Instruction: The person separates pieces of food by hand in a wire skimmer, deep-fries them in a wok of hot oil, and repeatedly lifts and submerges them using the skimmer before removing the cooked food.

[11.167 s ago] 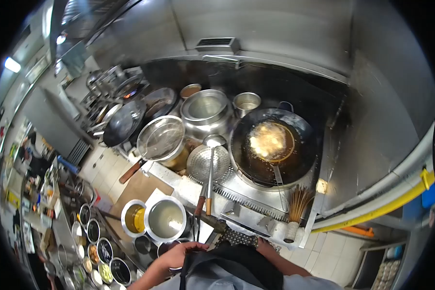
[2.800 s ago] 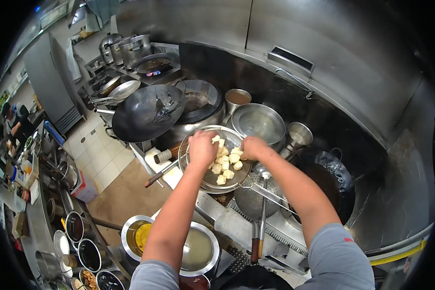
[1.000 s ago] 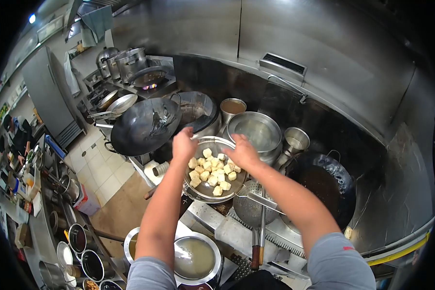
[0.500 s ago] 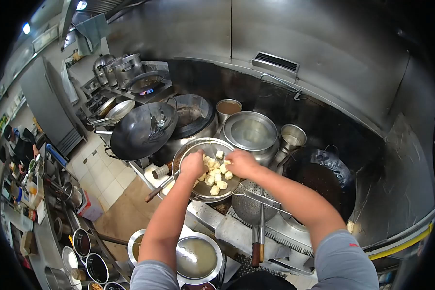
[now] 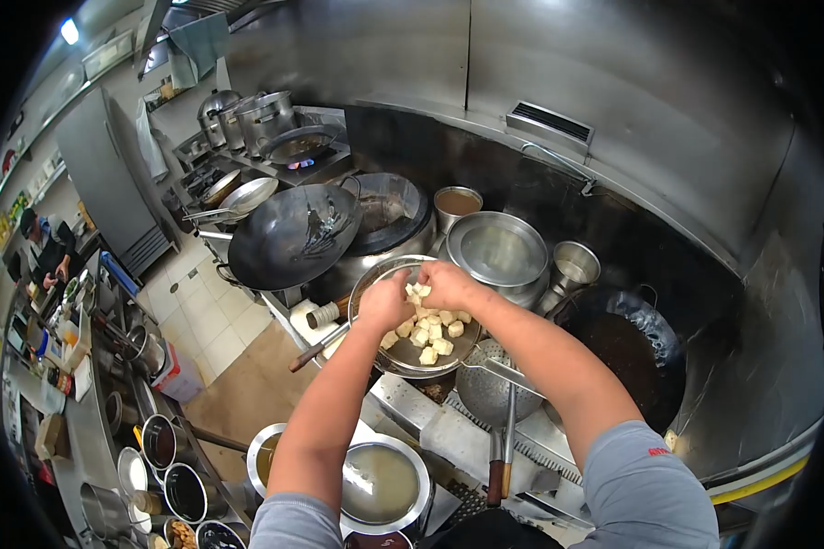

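Pale tofu cubes (image 5: 430, 335) lie in a wide, shallow metal strainer (image 5: 395, 359). My left hand (image 5: 384, 302) is inside its left half, fingers curled inward. Close beside it, my right hand (image 5: 449, 285) reaches in from the far right side, also with bent fingers. A few cubes show between the two hands, gripped at the fingertips, which are partly hidden by the backs of the hands. Below the strainer's right edge sits a perforated ladle (image 5: 485, 389) with a long handle.
An oily black wok (image 5: 613, 352) sits on the right, another wok (image 5: 288, 238) on the left. Behind the strainer stand a metal basin (image 5: 497, 247) and a pot of brown liquid (image 5: 458, 203). Lidded pots (image 5: 384, 480) stand in front. A co-worker (image 5: 50, 242) is far left.
My hands have come closer together over the strainer, with cubes now between them. The whole view has shifted, so the surroundings appear further right.
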Demonstrator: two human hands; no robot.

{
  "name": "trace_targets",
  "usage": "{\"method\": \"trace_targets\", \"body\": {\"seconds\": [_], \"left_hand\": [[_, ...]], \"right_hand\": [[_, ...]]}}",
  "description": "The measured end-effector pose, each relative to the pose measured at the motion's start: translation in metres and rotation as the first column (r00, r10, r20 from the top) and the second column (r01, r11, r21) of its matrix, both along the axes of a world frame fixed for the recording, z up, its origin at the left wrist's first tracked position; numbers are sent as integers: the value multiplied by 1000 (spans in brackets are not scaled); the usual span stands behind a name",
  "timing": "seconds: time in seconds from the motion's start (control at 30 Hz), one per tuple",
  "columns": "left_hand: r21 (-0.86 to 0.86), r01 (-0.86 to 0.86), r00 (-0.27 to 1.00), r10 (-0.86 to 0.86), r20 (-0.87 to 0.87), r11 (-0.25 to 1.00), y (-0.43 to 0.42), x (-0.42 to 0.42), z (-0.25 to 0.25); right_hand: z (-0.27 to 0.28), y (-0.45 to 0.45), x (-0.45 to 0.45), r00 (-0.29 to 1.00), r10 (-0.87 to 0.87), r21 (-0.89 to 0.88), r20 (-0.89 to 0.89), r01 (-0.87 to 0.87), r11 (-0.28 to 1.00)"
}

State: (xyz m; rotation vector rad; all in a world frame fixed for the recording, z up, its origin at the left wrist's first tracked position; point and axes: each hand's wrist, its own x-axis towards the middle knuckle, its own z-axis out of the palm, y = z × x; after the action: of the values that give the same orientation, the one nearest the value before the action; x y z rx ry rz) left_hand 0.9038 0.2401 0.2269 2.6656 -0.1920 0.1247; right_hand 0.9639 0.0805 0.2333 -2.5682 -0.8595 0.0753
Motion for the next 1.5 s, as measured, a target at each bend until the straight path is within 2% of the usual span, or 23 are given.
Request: {"method": "trace_targets", "body": {"seconds": [0.03,0.13,0.2,0.27,0.4,0.43,0.53,0.6,0.67,0.77,0.8,0.87,0.93,1.0,1.03,1.1,1.13,1.2,1.23,1.33,1.4,1.47,1.5], "left_hand": [[-25,-38,999,39,26,999,4,3,1],[-28,-104,993,105,61,994,18,4,5],[-27,-133,980,135,147,991,26,4,8],[-111,-159,966,177,186,981,34,8,9],[-175,-193,958,224,181,965,35,12,8],[-164,-215,954,244,177,963,33,15,6],[-145,-268,949,287,132,953,17,24,4],[48,-209,970,201,138,977,2,30,0],[45,-170,984,167,63,984,-17,36,-2],[159,-201,970,174,169,967,-49,39,-10],[161,-195,971,168,170,967,-50,47,-19],[150,-169,986,165,34,974,-49,67,-40],[-5,-149,988,149,49,989,-40,59,-28],[-273,-117,992,127,21,955,-26,58,-23],[-266,-118,992,128,22,957,-19,57,-24],[-670,-22,999,0,-33,742,-11,56,-25],[-668,-21,1000,3,-29,744,-11,53,-21],[-860,64,988,-154,-17,506,-10,46,-17],[-880,81,986,-164,4,468,-9,45,-17],[-868,93,992,-120,39,487,-7,37,-14],[-850,80,996,-72,49,521,-3,40,-23],[-801,-110,973,228,33,588,-3,41,-26],[-739,-257,955,283,-93,622,3,44,-25]], "right_hand": [[3,-2,6,997,18,75,-76,-13,997],[8,-3,11,995,-56,226,-83,74,971],[9,-10,13,997,-81,188,7,78,979],[12,-20,24,977,-159,255,141,119,960],[52,-43,7,938,-345,489,34,286,824],[55,-47,3,933,-337,504,127,232,832],[57,-58,-8,932,-347,451,102,267,852],[56,-60,-17,932,-352,451,82,280,847],[52,-68,-24,930,-362,451,64,297,842],[38,-84,-26,906,-419,159,63,406,900],[35,-87,-28,903,-425,162,62,411,897],[30,-94,-31,914,-404,81,16,402,912],[25,-100,-25,923,-385,59,-4,385,921],[22,-98,-22,967,-256,75,4,255,964],[19,-93,-21,967,-255,82,1,254,964],[16,-75,-16,984,-178,142,11,175,974],[13,-65,-14,984,-175,145,14,172,974],[12,-45,-15,993,-118,344,-15,116,932],[15,-39,-17,994,-112,347,-13,110,932],[20,-26,-19,973,-72,369,-218,150,917],[12,-19,-18,991,-134,322,10,124,939],[6,-17,-16,986,-167,303,26,151,941],[3,-17,-14,984,-172,294,-39,176,940]]}}
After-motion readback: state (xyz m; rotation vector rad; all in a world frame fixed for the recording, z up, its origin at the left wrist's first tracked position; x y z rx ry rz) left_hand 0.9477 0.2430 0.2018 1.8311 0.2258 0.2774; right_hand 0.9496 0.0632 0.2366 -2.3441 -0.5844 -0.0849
